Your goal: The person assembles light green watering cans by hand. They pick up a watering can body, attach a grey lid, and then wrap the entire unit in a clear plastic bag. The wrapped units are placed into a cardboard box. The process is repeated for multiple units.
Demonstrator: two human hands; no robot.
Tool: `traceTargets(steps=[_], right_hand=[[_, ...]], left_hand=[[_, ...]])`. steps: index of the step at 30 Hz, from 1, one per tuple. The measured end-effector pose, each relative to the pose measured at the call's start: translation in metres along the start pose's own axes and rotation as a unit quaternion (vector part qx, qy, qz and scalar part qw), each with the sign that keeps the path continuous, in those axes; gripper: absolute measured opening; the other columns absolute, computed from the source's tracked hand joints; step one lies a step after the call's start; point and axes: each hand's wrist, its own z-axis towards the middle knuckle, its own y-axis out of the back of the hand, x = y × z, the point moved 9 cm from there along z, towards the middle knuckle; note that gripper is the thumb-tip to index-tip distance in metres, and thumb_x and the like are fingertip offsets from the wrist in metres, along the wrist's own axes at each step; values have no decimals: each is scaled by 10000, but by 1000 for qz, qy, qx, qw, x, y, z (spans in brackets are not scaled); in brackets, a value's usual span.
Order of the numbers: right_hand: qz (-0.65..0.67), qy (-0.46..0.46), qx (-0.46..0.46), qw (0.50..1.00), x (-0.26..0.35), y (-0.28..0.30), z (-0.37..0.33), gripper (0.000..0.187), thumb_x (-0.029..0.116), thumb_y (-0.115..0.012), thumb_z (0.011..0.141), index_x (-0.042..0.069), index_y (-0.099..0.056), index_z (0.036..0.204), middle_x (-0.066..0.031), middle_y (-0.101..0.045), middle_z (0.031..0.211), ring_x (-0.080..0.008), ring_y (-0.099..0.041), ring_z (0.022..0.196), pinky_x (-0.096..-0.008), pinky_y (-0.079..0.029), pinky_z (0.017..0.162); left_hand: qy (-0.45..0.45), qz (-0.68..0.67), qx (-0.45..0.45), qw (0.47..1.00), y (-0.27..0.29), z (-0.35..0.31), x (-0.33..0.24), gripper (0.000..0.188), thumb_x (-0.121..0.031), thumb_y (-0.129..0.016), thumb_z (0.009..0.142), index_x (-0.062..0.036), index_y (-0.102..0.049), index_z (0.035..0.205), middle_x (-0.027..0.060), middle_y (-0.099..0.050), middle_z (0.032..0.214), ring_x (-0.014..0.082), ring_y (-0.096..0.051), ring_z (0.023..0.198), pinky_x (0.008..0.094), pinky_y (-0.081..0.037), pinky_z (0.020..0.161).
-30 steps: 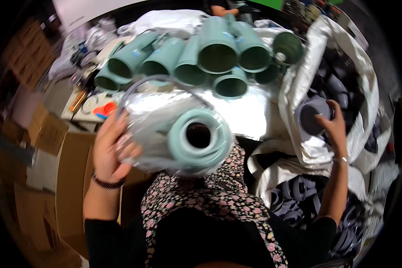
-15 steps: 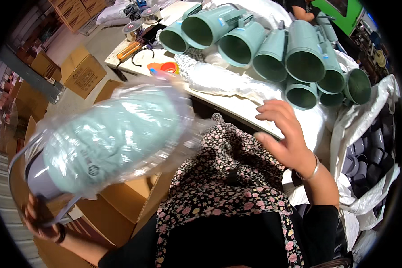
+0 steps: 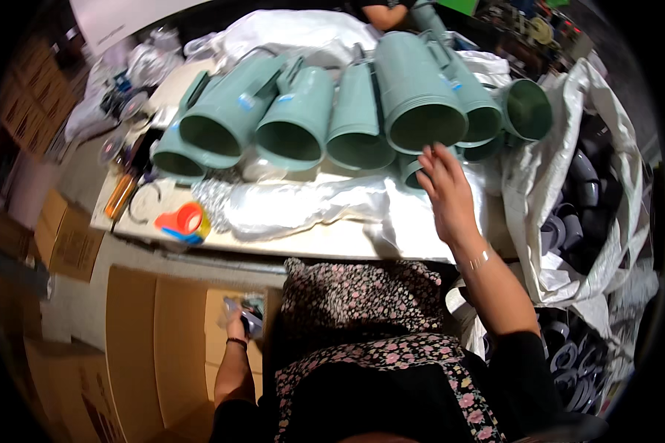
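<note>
Bagged jug [image 3: 253, 323] has moved down into the carton [image 3: 181, 332], beside the left grip [image 3: 235, 325], whose closure cannot be told. Right grip [image 3: 446, 188], fingers extended, is at the green jugs [image 3: 417, 83].

Glare on plastic film [image 3: 312, 207], black corners, bent edges

Jugs [image 3: 297, 111] lie on the table [image 3: 262, 248] beyond the right hand [image 3: 451, 196] — plastic film [image 3: 303, 209] to its left, a sack [image 3: 526, 207] to its right. The left hand [image 3: 236, 323] is inside a carton [image 3: 181, 347], apparently touching a handle [image 3: 253, 323].
</note>
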Motion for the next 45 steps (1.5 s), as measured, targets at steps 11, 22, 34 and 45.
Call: traceTargets(steps=[11, 22, 34, 45], right_hand=[[430, -125, 181, 876, 59, 47, -19, 451, 108, -529, 824, -20, -397, 1237, -138, -481, 1235, -246, -483, 1130, -379, -375, 986], [-355, 358, 38, 863, 171, 111, -143, 256, 308, -653, 651, 59, -601, 685, -132, -565, 643, -226, -565, 571, -345, -440, 521], [-510, -334, -347, 713, -70, 509, -381, 560, 396, -618, 736, -12, -516, 1107, -237, -589, 1019, -371, -569, 945, -415, -451, 819], [-412, 187, -261, 853, 219, 355, -239, 488, 233, -707, 678, 30, -561, 1097, -60, -578, 1024, -159, -553, 908, -281, -440, 788]], left_hand=[[-201, 526, 150, 813, -120, -92, -209, 196, -149, -596, 797, 23, -657, 869, 70, -653, 787, 135, -588, 696, 279, -464, 657], [-494, 174, 524, 672, -479, -405, -210, 634, -419, -329, 867, 30, -319, 1314, 185, -314, 1386, 292, -260, 1306, 400, -143, 1086], [-399, 94, 544, 732, -468, -343, -250, 266, -323, -374, 935, -68, -446, 912, 26, -422, 712, 163, -480, 755, 421, -373, 934], [-305, 276, 600, 686, -534, -379, -131, 342, -220, -535, 825, -25, -544, 1106, 106, -532, 1131, 213, -487, 1066, 312, -361, 922]])
